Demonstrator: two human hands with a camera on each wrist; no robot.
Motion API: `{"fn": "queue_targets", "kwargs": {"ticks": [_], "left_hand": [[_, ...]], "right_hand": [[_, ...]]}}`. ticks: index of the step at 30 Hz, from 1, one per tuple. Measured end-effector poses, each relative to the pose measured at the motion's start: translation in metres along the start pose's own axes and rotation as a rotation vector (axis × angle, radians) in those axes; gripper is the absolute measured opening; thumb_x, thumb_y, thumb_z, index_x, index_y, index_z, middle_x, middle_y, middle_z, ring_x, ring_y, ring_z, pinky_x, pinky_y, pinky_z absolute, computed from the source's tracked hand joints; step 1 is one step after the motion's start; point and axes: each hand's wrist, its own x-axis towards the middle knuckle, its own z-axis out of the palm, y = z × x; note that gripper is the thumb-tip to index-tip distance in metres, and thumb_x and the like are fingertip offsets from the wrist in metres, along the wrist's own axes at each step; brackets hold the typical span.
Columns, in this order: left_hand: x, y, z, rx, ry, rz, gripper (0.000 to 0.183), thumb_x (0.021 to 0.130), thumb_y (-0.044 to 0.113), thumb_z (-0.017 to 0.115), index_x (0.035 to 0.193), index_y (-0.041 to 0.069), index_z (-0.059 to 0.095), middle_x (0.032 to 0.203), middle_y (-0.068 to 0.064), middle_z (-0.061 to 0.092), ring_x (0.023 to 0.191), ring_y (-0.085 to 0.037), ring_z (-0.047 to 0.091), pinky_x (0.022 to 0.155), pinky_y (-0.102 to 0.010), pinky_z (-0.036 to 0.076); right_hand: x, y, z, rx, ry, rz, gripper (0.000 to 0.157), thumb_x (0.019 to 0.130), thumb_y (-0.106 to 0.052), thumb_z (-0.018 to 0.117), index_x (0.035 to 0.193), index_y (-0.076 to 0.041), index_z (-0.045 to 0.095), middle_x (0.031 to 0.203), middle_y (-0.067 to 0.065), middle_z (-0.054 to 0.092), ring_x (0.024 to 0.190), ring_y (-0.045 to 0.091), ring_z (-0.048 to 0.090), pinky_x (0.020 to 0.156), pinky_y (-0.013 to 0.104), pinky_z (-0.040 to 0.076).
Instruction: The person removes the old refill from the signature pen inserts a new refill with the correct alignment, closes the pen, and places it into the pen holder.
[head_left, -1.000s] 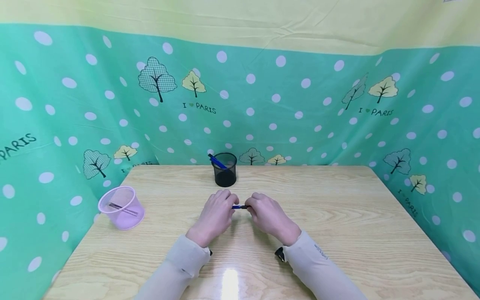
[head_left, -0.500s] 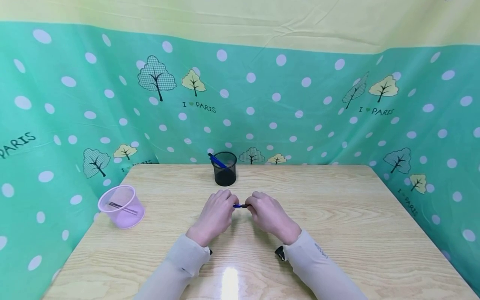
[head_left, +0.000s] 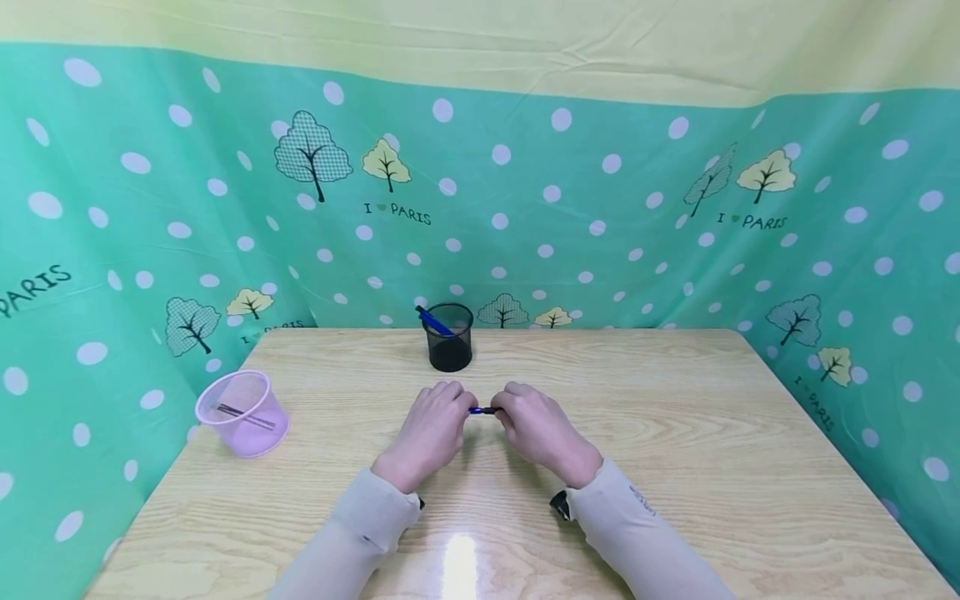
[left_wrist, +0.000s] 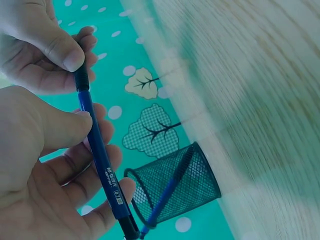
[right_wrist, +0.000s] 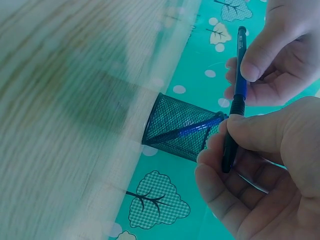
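Note:
A blue pen with a black end section [head_left: 480,411] lies level between my two hands, above the table. My left hand [head_left: 431,429] pinches its blue barrel [left_wrist: 102,162], which bears small white print in the left wrist view. With thumb and fingers, my right hand [head_left: 542,432] grips the black section [right_wrist: 231,142], ribbed where it meets the blue. The pen's tips are hidden in the head view. Just beyond the hands stands a black mesh pen cup [head_left: 450,350], and another blue pen [head_left: 435,322] leans in it.
A lilac mesh pen cup [head_left: 266,437] stands at the table's left edge, with thin dark sticks [head_left: 247,417] visible in it. The wooden table [head_left: 675,433] extends on both sides. Behind it hangs a green dotted cloth [head_left: 600,250].
Both hands keep their hold on the pen and have hardly moved. Slightly less of the blue barrel shows beside the left fingers. The cups stand where they were.

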Motion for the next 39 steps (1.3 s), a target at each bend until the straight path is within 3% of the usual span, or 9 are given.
{"fn": "queue_targets", "kwargs": {"ticks": [7,13,26,39], "left_hand": [[0.0000,-0.0013,0.0010,-0.013,0.010,-0.007,0.014,0.087,0.011,0.067,0.102,0.010,0.068,0.091,0.001,0.057,0.085,-0.018,0.054,0.072,-0.033,0.042],[-0.0013,-0.0019,0.0019,-0.055,0.027,-0.010,0.027,0.079,0.014,0.077,0.104,0.010,0.065,0.094,0.000,0.057,0.090,-0.020,0.054,0.076,-0.034,0.042],[-0.0003,-0.0009,0.0038,-0.031,0.065,-0.010,0.022,0.078,0.004,0.075,0.091,0.013,0.060,0.085,0.002,0.049,0.081,-0.018,0.049,0.070,-0.031,0.041],[-0.0015,0.0001,0.0031,-0.001,-0.004,-0.016,0.014,0.084,0.006,0.070,0.094,0.012,0.062,0.087,0.002,0.052,0.081,-0.016,0.049,0.071,-0.031,0.041]], "right_hand": [[0.0001,-0.0004,-0.0001,0.008,0.007,-0.011,0.009,0.086,-0.004,0.067,0.091,-0.010,0.071,0.077,-0.006,0.054,0.070,0.010,0.053,0.062,0.025,0.049],[-0.0002,-0.0019,-0.0003,0.012,-0.008,-0.003,0.009,0.087,-0.005,0.066,0.093,-0.010,0.071,0.079,-0.005,0.055,0.073,0.010,0.055,0.065,0.026,0.050],[-0.0005,-0.0026,-0.0010,0.013,-0.006,0.006,0.009,0.087,-0.005,0.066,0.092,-0.011,0.071,0.079,-0.006,0.054,0.072,0.008,0.053,0.065,0.025,0.049],[-0.0012,-0.0030,-0.0004,0.005,0.002,-0.010,0.009,0.086,-0.005,0.067,0.092,-0.010,0.071,0.078,-0.006,0.054,0.071,0.009,0.053,0.063,0.024,0.049]]}}
